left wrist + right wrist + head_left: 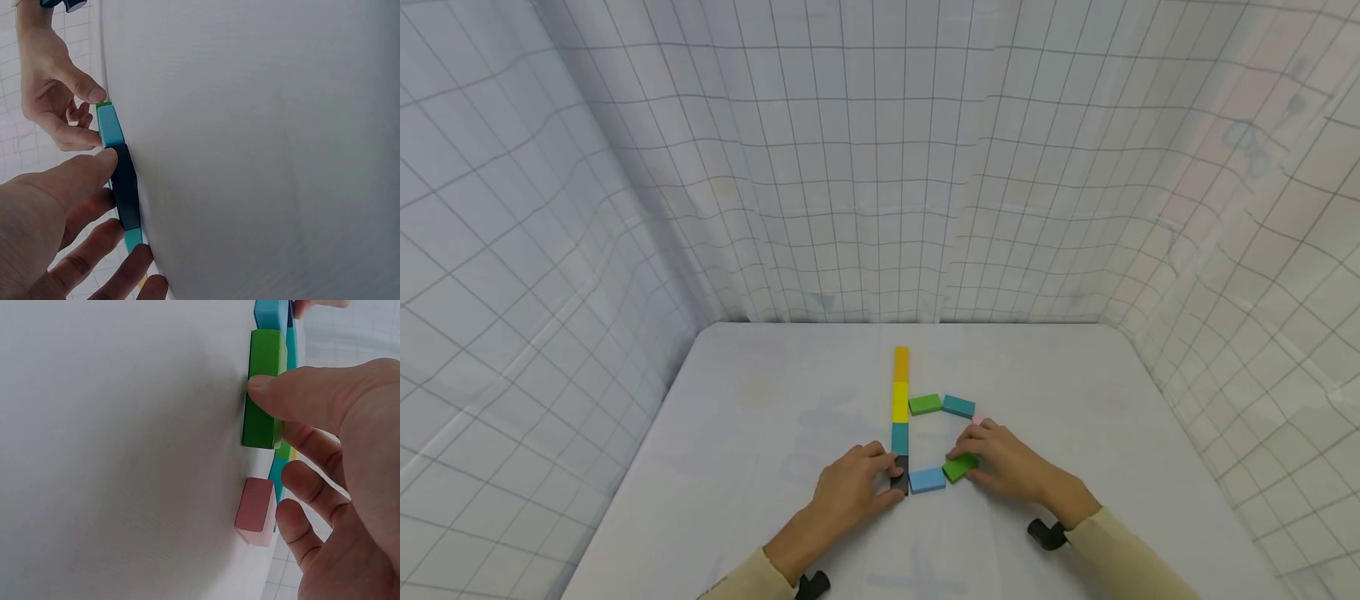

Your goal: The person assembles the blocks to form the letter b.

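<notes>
My left hand [848, 487] pinches a black block [900, 485] at the near end of a straight column, thumb on its near end. Beyond it in the column follow a teal block [900, 438], a yellow block [900, 402] and an orange block [902, 364]. A light blue block [927, 481] lies against the black one's right side. My right hand [1011, 465] holds a green block [264, 356] between thumb and fingers, its end meeting the light blue block. A pink block [255, 506], mostly hidden by the right hand in the head view, lies just beyond.
Another green block [925, 404] touches the column's yellow block, and a second teal block [958, 406] continues that curve rightward. All lie on a white table [760, 400]. Grid-patterned curtains [880, 167] surround its back and sides.
</notes>
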{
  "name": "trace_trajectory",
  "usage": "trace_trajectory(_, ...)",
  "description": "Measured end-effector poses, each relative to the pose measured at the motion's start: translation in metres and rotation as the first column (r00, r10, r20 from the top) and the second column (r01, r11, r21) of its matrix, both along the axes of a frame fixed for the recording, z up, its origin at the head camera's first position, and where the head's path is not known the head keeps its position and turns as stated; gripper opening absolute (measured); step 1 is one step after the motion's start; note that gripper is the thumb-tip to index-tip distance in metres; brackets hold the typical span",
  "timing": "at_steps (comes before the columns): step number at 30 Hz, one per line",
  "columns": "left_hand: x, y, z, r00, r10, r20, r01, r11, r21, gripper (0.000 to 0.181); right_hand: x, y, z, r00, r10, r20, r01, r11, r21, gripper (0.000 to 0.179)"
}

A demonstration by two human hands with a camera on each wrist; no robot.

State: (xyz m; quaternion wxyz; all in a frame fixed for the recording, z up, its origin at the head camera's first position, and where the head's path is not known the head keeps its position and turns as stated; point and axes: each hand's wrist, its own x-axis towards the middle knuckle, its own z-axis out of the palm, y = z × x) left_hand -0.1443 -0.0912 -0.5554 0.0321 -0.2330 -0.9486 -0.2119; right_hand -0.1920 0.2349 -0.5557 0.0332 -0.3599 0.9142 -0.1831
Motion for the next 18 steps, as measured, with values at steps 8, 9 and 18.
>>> trace_trajectory(8, 0.000, 0.000, 0.000, 1.000, -0.007, 0.000, 0.007, 1.000, 0.008, 0.026, -0.001, 0.010, 0.005, 0.995, -0.091, 0.035, 0.094, 0.990, -0.109, 0.041)
trace_trajectory(9, -0.001, 0.000, 0.000, 1.000, -0.009, 0.001, 0.009, 1.000, 0.010, 0.026, -0.002, 0.013, 0.005, 0.992, -0.118, 0.039, 0.122, 0.983, -0.135, 0.041)
trace_trajectory(18, -0.002, -0.002, -0.004, 1.000, -0.006, 0.005, 0.006, 1.000, 0.006, 0.027, -0.015, 0.031, 0.002, 0.966, -0.223, 0.134, 0.248, 0.944, -0.216, 0.049)
